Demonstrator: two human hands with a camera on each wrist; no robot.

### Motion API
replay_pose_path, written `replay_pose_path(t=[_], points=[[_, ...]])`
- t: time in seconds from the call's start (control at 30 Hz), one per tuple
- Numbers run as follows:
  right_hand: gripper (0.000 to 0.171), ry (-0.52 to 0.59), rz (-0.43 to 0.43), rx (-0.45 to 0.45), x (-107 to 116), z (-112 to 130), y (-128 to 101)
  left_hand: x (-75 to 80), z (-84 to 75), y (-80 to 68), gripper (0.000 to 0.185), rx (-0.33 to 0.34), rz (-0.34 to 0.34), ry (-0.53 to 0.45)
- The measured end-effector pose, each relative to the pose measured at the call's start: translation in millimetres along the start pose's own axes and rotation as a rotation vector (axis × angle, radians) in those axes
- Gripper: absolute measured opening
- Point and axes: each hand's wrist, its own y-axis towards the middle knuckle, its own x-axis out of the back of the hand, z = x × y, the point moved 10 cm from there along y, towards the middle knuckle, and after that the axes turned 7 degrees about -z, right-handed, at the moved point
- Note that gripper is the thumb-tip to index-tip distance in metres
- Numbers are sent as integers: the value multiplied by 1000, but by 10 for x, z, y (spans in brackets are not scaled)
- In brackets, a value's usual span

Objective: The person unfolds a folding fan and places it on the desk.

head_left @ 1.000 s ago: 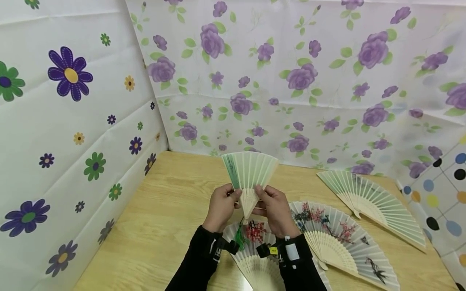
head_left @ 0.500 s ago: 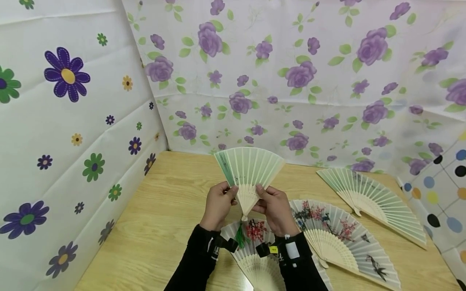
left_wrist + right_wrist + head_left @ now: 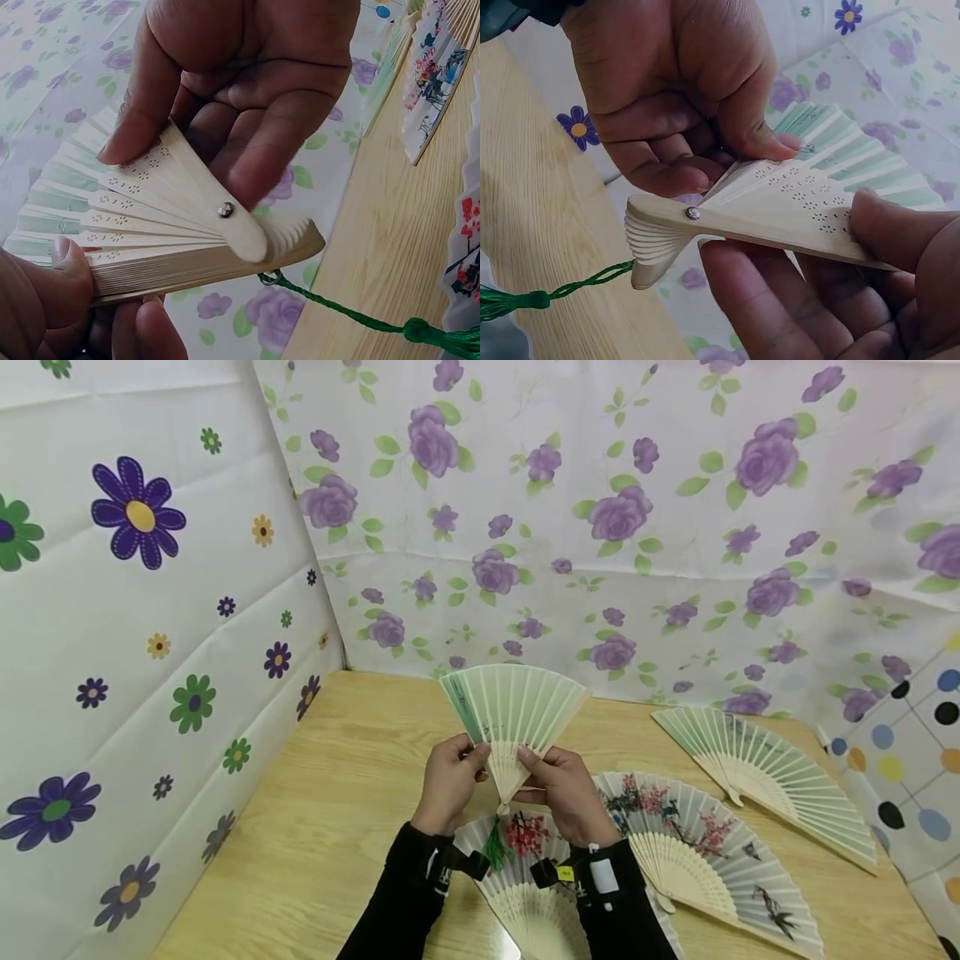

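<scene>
Both hands hold a pale green folding fan (image 3: 513, 706) upright above the wooden table (image 3: 337, 810), partly spread. My left hand (image 3: 456, 774) pinches the stacked ribs on the left, thumb on top (image 3: 71, 259). My right hand (image 3: 553, 781) pinches the right guard stick, its thumb pressed on the pierced ribs (image 3: 870, 217). The rivet (image 3: 225, 211) and perforated bamboo ribs (image 3: 795, 199) show close up in both wrist views. A green tassel cord (image 3: 337, 309) hangs from the pivot, and the same tassel (image 3: 494, 852) dangles between my wrists.
Three open fans lie on the table: one with red blossoms (image 3: 525, 877) under my wrists, one with blossoms and birds (image 3: 697, 852) to the right, a plain ribbed one (image 3: 765, 777) at the back right. Floral cloth walls (image 3: 187, 635) close off the left and back.
The green fan has spread wider than a second ago. In the last half second my right thumb slid a little left across the ribs; the hands otherwise stayed put.
</scene>
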Motion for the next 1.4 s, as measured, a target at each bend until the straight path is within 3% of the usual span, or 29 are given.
replay_pose_path(t=[0.43,0.67,0.93,1.07,1.27,1.4], points=[[39,23,15,22,-16,29,-16,3,14,18,26,7,-18,-1],[35,45,-26,10,28,11,-33,-22,11,1,42,1,3,-1],[32,85,-82,-8,62,-25,-16,9,15,7,36,-2,-11,-9],[30,116,-123,3,93,-6,-8,44,16,40,45,-5,-25,-41],[42,74,-85,34,71,49,-21,46,22,41,42,-2,-23,-57],[40,61,-81,42,77,59,-18,40,27,35,41,1,-20,-57]])
